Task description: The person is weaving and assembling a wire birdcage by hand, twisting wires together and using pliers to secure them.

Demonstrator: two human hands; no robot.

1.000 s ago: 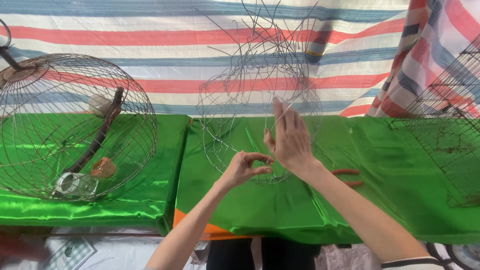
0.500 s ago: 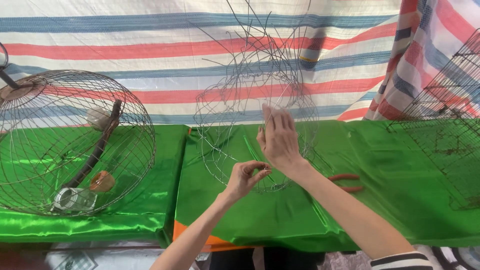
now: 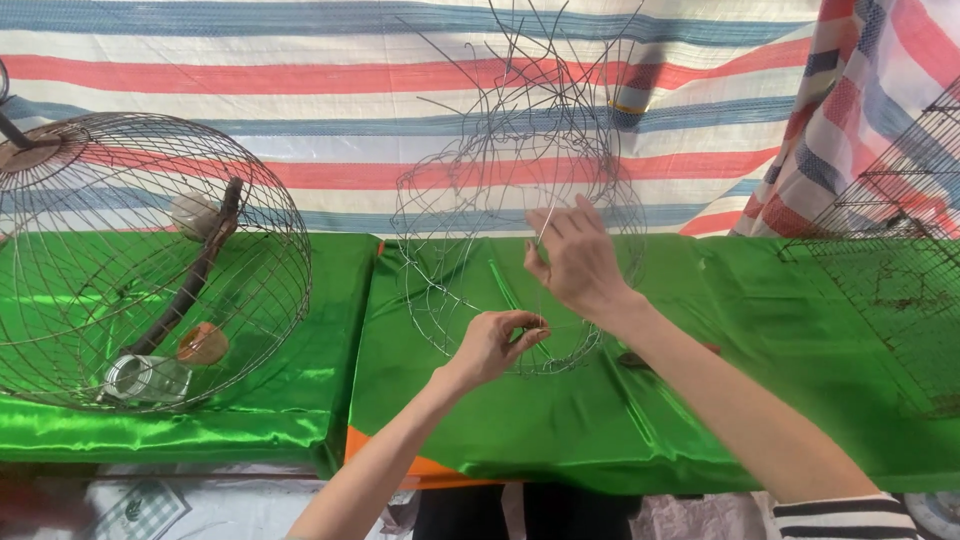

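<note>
An unfinished round wire cage frame (image 3: pixel 470 190) stands on the green cloth table (image 3: pixel 700 420), with loose wire ends sticking up at its top. My left hand (image 3: pixel 497 343) pinches a thin wire at the frame's lower front rim. Just above it, my right hand (image 3: pixel 577 262) holds the upper part of a thin upright wire between thumb and fingers.
A finished round wire cage (image 3: pixel 150 260) lies at the left with a wooden perch, a metal cup and a small orange dish inside. A square wire cage (image 3: pixel 890 250) stands at the right edge. Red-handled pliers (image 3: pixel 640 360) lie behind my right forearm. Striped tarp hangs behind.
My hands have stayed at the frame's front rim. The right hand's fingers have closed from a spread pose onto the upright wire. The view shifted slightly.
</note>
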